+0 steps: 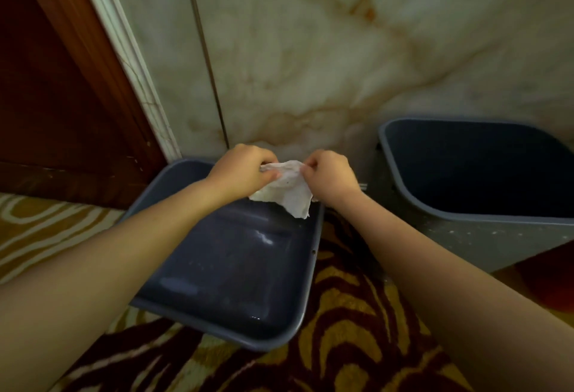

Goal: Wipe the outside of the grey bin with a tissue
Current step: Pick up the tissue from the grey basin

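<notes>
A crumpled white tissue (pixel 289 189) hangs between my two hands above the far rim of a grey bin (pixel 298 295) that stands on the carpet in the middle of the view. My left hand (pixel 242 171) pinches the tissue's left edge and my right hand (pixel 332 174) pinches its right edge. The bin's dark inside shows a few wet glints. A second grey bin (pixel 484 230) stands to the right against the wall, its outer side speckled with pale spots.
A marble-patterned wall (pixel 341 65) rises right behind both bins. A dark wooden door (pixel 56 96) with a pale frame is at the left. A patterned brown and gold carpet (pixel 351 329) covers the floor.
</notes>
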The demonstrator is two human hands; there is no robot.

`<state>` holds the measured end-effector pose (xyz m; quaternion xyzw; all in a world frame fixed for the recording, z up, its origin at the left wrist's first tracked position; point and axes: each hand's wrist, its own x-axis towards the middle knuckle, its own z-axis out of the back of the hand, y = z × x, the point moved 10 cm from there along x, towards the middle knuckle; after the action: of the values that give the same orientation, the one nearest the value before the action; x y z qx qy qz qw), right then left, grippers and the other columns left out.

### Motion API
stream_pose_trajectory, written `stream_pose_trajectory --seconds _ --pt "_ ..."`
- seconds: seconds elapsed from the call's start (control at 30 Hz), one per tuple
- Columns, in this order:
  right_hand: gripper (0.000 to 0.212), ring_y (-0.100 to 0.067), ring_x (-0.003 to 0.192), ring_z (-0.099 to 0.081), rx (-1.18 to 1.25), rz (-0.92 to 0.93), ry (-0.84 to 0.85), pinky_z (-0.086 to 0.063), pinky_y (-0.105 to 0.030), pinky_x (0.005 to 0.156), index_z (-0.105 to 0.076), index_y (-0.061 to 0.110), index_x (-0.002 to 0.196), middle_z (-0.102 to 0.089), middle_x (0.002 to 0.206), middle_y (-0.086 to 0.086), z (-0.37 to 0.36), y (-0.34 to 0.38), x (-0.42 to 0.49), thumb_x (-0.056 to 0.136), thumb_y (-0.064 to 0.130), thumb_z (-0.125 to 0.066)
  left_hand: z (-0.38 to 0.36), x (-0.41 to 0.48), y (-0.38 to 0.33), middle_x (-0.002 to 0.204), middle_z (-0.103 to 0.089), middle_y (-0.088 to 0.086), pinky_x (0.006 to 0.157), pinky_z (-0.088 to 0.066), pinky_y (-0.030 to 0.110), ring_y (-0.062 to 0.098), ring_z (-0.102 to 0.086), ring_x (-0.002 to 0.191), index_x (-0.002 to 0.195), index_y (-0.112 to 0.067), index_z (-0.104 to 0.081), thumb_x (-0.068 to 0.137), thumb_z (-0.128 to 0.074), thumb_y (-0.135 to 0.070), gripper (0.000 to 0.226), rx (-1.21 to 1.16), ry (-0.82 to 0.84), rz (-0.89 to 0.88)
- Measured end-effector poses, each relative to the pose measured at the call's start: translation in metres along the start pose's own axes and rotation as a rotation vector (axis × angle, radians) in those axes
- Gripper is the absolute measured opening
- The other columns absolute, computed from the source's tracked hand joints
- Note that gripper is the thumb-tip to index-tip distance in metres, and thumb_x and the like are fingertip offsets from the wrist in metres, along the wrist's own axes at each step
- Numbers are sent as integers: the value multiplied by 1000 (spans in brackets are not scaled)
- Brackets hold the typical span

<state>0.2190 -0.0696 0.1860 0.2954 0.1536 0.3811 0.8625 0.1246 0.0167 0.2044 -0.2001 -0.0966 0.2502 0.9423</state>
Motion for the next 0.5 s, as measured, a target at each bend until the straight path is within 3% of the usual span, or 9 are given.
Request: stream_pose_trajectory --seconds 0.17,0.23,0.37,0.5 --pt "23 -34 66 -69 121 -36 -28 -60 -42 64 -67 -5 83 -71 82 -22 39 -6 -15 86 6 -47 17 -3 -39 91 -71 7 75 -52 42 26 -63 87 94 -15 -69 81 -59 -23 18 2 -132 33" --pt "23 -29 59 -70 207 -92 -5 -61 -39 58 -68 -4 83 -71 78 -21 46 -10 -21 88 5 -47 20 -5 -55 91 -71 9 73 -53 40 27 -64 87 94 -13 -69 82 -59 -24 19 -21 -165 43" --pt "21 -25 63 -66 529 -167 106 -59 -32 63 -61 -10 101 -68 88 -24 47 -5 -33 90 6 -51 25 -4 -75 82 -73 14 70 -53 39 28 -66 80 82 -8 -71 87 -54 -35 33 -131 -199 91" --pt "24 -14 59 -60 711 -160 185 -55 -19 52 -57 -10 112 -63 81 -13 58 5 -44 92 -1 -47 18 -2 -86 90 -72 12 67 -50 33 27 -65 85 87 -11 -70 89 -50 -39 35 -332 -123 108"
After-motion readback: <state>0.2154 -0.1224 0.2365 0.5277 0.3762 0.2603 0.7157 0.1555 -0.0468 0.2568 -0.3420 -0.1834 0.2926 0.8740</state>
